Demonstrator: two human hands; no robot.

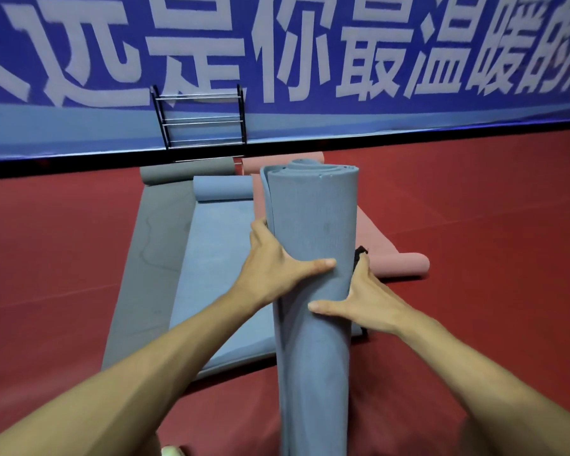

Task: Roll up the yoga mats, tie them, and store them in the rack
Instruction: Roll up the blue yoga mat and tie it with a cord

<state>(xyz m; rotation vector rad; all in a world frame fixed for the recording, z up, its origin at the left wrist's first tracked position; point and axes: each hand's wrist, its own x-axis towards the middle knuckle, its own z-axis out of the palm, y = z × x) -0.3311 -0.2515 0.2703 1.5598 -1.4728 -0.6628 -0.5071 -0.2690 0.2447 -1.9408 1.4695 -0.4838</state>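
1. Already wound into a tube, the rolled mat (313,245) stands nearly on end in front of the person. Its spiral top leans away toward the wall and its lower end runs out of view at the bottom edge.
2. The left hand (277,268) grips the roll's left side, with the thumb laid across the front and the fingers curled behind.
3. The right hand (366,301) clasps it a little lower on the right side, thumb across the front and fingers passing round the back. A black strap (360,255) shows at the fingertips. Whether it circles the roll or is fastened cannot be told.
4. For this mat the rolling looks finished. Tying seems to be the step in hand, and storing it is left.
5. Just beyond, three more mats lie side by side on the red floor (474,209). The blue mat (218,258) is spread flat with only its far end curled. The grey mat (158,232) is on its left and the pink mat (395,263) on its right, both mostly unrolled.
6. Farther off, the rack (201,120) stands against the blue banner (408,60). None of the mats is in it yet, so most of the task remains.
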